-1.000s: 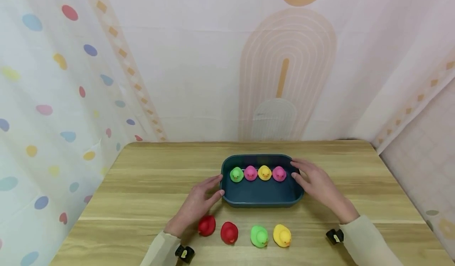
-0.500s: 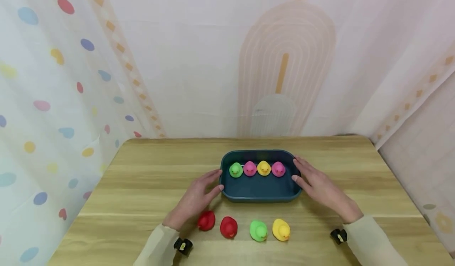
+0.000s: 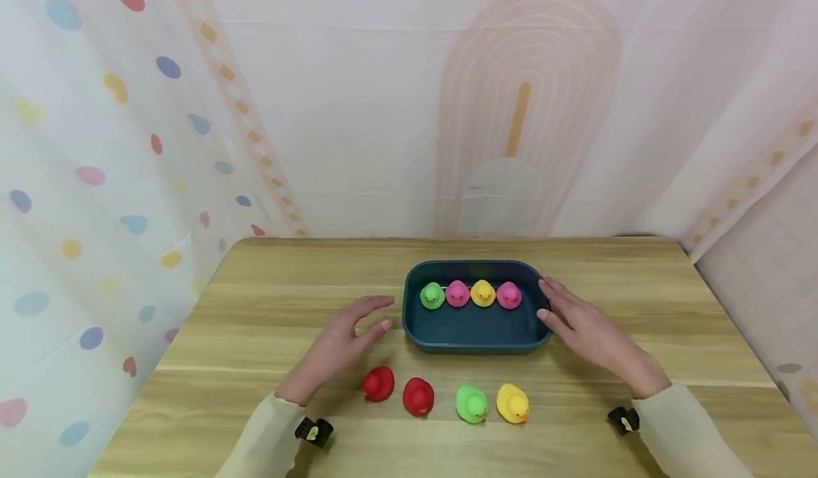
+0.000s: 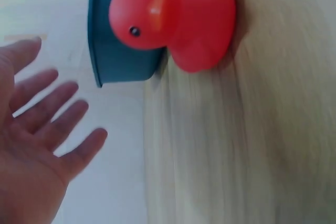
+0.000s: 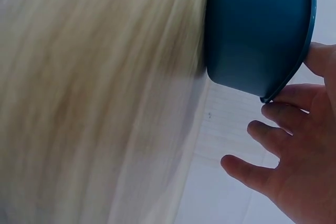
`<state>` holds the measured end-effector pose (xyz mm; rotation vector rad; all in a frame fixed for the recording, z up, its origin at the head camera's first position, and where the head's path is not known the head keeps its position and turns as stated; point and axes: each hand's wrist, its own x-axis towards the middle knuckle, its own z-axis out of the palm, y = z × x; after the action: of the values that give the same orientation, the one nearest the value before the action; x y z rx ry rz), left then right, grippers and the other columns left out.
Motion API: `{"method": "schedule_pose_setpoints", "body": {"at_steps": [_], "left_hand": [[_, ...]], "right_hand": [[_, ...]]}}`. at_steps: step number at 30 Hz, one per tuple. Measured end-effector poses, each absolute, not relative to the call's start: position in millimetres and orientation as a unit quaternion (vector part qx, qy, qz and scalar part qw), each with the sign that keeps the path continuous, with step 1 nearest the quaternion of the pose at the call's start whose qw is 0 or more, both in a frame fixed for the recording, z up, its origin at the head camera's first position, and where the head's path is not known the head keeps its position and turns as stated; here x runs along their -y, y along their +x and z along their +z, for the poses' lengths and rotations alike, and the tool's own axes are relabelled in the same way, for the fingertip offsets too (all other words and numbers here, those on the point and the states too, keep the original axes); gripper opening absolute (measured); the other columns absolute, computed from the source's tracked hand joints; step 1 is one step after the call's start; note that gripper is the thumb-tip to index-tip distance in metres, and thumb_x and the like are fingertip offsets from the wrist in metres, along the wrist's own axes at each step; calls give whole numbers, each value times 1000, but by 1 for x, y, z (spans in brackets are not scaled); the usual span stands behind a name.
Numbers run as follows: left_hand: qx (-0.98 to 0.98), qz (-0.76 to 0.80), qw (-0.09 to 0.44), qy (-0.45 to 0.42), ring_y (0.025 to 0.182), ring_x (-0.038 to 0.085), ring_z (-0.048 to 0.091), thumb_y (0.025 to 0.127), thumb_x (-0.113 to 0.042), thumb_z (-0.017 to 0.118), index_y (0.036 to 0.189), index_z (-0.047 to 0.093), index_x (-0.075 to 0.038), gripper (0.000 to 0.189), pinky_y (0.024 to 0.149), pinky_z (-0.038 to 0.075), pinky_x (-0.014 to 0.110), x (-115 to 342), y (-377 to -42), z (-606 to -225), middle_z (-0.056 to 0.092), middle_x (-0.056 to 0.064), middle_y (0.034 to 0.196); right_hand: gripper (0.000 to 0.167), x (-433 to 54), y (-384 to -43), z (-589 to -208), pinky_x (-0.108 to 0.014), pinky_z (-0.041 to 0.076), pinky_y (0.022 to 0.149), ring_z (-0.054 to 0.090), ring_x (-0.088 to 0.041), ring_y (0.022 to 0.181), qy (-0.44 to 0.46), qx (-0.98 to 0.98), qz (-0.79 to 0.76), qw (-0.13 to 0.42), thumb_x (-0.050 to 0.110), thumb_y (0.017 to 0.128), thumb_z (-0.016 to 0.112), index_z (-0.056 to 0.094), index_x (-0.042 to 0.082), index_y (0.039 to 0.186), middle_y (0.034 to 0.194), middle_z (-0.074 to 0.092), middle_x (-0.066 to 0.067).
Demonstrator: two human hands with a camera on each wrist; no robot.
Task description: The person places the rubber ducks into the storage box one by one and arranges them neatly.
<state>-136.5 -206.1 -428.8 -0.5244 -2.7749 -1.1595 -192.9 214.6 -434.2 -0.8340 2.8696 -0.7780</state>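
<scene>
1. Dark blue-green tray (image 3: 476,331), open side up, stands on the wood-patterned counter (image 3: 287,279); I take it as reference for all places below.
2. Change noted: half a second ago the left hand (image 3: 339,339) was at the tray's left rim; now it is just beside that end, with a visible gap. I judge that the tray needs no support on that side.
3. Left hand: released, fingers spread, nothing in them.
4. Right hand (image 3: 597,336): at the tray's right end, thumb and forefinger against the rim, other fingers spread. I find no firm grip.
5. Orientation: the tray's long axis runs left to right, roughly parallel to the counter's far edge, its rounded ends toward the hands.
6. Contents: in the tray's far half, a green duck (image 3: 432,295), pink duck (image 3: 457,294), yellow duck (image 3: 483,293) and second pink duck (image 3: 509,295) line that axis, beaks toward the near side.
7. Near side of the tray, left to right: outer red duck (image 3: 378,383), inner red duck (image 3: 418,397), loose green duck (image 3: 471,403), loose yellow duck (image 3: 513,403); the last two point near and rightward.
</scene>
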Motion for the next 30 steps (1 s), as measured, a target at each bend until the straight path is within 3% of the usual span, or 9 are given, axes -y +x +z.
{"method": "schedule_pose_setpoints", "body": {"at_steps": [8,15,22,30], "left_hand": [[884,-411,-9,-221,120,24,66,98,-15,73,122,76,-11,24,101,54,53,225,-128,-429,74,-4,122],[859,-451,-107,-218,121,24,65,99,-16,72,130,72,-9,33,103,52,54,240,-118,-430,72,-6,125],[837,-457,-193,-231,120,25,65,99,-21,72,135,68,-7,39,100,54,36,245,-119,-435,71,1,128],[836,-440,-223,-238,116,21,63,97,-18,75,132,71,-12,36,101,54,38,248,-118,-438,69,-1,127]], "right_hand": [[65,-219,-192,-433,-64,30,117,29,-46,150,-269,-928,-256,38,39,112,44,31,-5,159,167,24,-24],[66,-218,-192,-432,-64,31,117,30,-47,150,-273,-926,-257,39,39,112,46,32,-5,159,167,25,-24],[66,-218,-192,-432,-65,31,116,31,-47,149,-275,-925,-260,36,38,111,47,32,-5,158,167,26,-25],[65,-219,-192,-433,-65,32,115,33,-48,148,-278,-924,-263,32,38,111,49,33,-5,158,166,27,-25]]}}
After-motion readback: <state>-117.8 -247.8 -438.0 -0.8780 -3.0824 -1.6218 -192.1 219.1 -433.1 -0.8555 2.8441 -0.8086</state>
